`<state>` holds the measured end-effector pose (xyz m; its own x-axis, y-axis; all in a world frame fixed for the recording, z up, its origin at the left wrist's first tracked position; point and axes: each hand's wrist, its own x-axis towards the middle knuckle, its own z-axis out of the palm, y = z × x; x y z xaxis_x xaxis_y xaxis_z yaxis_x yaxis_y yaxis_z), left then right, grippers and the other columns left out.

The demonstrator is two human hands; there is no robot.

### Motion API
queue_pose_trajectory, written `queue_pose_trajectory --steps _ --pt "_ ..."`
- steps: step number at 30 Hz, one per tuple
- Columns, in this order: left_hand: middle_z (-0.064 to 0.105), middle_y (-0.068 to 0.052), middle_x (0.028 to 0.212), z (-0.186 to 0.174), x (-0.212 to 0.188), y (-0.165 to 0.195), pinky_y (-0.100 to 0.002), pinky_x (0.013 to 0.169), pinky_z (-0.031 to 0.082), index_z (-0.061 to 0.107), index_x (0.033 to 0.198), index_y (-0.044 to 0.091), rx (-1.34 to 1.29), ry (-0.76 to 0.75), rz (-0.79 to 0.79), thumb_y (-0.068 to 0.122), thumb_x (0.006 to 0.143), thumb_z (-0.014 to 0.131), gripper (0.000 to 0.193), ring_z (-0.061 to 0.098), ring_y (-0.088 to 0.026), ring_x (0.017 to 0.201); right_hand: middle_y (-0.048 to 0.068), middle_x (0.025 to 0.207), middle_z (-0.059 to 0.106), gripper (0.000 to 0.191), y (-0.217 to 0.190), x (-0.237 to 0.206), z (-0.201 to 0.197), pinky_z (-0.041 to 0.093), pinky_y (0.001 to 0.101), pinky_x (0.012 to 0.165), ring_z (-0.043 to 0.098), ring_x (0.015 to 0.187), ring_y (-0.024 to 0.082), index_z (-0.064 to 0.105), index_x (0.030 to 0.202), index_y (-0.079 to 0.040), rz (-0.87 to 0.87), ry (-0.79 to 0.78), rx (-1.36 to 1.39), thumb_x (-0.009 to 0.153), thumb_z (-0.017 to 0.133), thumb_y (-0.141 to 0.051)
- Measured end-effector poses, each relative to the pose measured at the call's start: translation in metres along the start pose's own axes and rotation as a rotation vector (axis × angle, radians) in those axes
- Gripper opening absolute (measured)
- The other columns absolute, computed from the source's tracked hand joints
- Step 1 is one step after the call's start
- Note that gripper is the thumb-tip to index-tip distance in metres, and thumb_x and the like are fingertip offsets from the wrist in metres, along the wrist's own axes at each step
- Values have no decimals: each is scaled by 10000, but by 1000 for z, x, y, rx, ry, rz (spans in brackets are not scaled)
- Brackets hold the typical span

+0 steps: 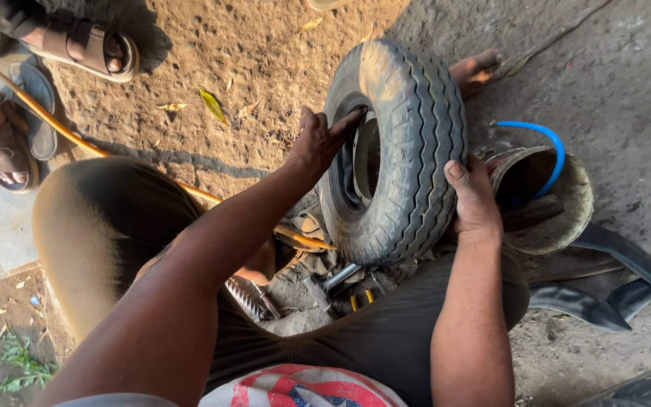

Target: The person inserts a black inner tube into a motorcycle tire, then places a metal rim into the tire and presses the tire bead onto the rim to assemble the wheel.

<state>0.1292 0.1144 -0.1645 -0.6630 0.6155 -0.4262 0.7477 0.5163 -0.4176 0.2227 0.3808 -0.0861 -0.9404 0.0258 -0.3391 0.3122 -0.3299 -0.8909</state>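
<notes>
Gripping the upright tyre [404,151], left hand [318,143] at rim, right hand [472,200] on tread.

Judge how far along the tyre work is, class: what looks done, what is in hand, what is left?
Looks done: the tyre stands upright on the ground, its rim inside.
In hand: the left hand grips the sidewall at the rim opening; the right hand steadies the tread.
Left: tools lie unused below, and the orange hose runs behind the tyre; whether it is connected cannot be told.

Single head view, close, straight down
</notes>
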Motion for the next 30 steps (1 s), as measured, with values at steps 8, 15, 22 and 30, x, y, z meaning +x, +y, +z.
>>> queue_pose_trajectory --steps 8,15,22,30 --pt "-81 -306 1663 12 -9 45 -567 906 455 264 1648 90 -36 -81 -14 363 1005 517 743 695 -391 933 124 1413 603 1108 -3 -7 18 472 394 1094 579 1289 239 485 1479 53 -13 7 -25 687 927 -584" --pt "-46 -320 1673 20 -1 47 -510 827 497 283 1644 98 -199 -279 63 314 1023 579 721 694 -352 931 119 1452 583 1050 -8 0 34 461 376 1121 575 1299 239 479 1497 57 -61 -62 11 765 900 -567" --pt "-92 -307 1661 20 -7 57 -440 628 521 267 1610 125 -438 -385 167 376 995 621 752 709 -289 879 116 1448 596 1011 -2 2 34 462 374 1116 581 1293 237 487 1499 67 -65 -57 -14 799 879 -549" --pt "36 -347 1672 -6 -20 53 -310 723 629 474 1496 97 -687 -479 247 192 1018 578 498 756 -230 910 111 1479 576 1026 0 1 36 447 371 1141 573 1327 242 461 1502 48 -105 -43 -7 791 872 -568"
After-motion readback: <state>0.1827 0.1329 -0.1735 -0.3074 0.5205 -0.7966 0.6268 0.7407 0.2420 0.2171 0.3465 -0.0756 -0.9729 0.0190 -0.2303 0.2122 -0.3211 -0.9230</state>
